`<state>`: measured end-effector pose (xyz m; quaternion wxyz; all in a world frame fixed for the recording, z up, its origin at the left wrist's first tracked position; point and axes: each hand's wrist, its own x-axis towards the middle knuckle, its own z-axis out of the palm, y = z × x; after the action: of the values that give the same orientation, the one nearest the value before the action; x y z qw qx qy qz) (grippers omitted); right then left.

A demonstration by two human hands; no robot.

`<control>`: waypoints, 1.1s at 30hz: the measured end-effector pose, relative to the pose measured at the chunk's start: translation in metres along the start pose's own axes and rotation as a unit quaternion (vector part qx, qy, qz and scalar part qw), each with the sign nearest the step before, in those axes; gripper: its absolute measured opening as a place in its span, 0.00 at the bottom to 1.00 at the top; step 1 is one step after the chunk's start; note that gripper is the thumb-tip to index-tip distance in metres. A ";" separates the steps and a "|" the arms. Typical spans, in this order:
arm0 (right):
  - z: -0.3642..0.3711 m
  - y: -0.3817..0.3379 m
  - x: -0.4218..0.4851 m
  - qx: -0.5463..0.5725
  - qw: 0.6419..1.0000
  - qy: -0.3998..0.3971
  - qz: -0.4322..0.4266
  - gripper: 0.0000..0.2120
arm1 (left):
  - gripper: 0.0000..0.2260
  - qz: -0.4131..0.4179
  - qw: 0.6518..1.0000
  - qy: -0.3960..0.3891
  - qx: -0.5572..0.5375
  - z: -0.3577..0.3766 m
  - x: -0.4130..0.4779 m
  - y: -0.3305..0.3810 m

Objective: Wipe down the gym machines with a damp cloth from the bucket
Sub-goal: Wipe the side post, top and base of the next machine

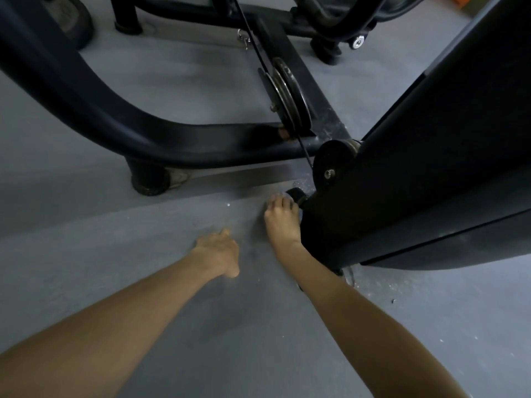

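The black gym machine has a curved frame tube (172, 142), a pulley (290, 96) with a cable, and a large dark panel (431, 168) on the right. My right hand (280, 222) is at the foot of that panel, fingers bent down beside a small round black knob (296, 194). Whatever lies under its palm is hidden. My left hand (219, 251) is low over the grey floor to the left, fingers curled under, nothing visible in it. No cloth or bucket is in view.
Grey rubber floor (143, 311) fills the foreground. A round machine foot (149, 179) stands to the left, and more black frame parts and a silver bolt (358, 41) are at the back. White specks dot the floor at the right.
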<state>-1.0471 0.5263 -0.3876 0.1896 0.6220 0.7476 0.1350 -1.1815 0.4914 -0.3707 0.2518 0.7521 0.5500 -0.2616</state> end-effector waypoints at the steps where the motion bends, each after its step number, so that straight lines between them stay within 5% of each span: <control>1: 0.001 -0.001 -0.007 0.000 1.000 0.008 0.004 0.20 | 0.25 0.000 1.000 0.003 -0.019 0.002 -0.002 -0.002; 7: 0.031 -0.006 -0.084 0.026 1.000 0.002 -0.010 0.14 | 0.16 0.012 0.989 0.033 -0.143 0.002 -0.009 -0.040; 11: 0.045 0.010 -0.123 0.063 0.996 0.060 -0.005 0.25 | 0.16 0.016 0.984 0.031 -0.176 0.002 -0.015 -0.044; 15: 0.039 0.010 -0.139 0.104 0.993 0.059 -0.001 0.24 | 0.18 0.041 0.980 0.039 -0.192 -0.001 -0.025 -0.026; 20: 0.037 0.024 -0.111 0.185 0.957 0.200 -0.095 0.14 | 0.23 0.071 0.966 0.115 -0.219 -0.023 -0.041 0.007; 27: 0.064 0.055 -0.153 0.297 0.933 0.155 -0.130 0.24 | 0.25 0.160 0.910 0.171 -0.342 -0.073 -0.069 0.056; 33: 0.075 0.081 -0.185 0.370 0.920 0.082 -0.101 0.34 | 0.23 0.184 0.909 0.211 -0.309 -0.085 -0.077 0.061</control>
<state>-0.9132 0.3577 -0.3974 -0.1031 0.5556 0.8162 -0.1207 -1.1324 0.4786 -0.2508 0.3929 0.7623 0.4956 0.1374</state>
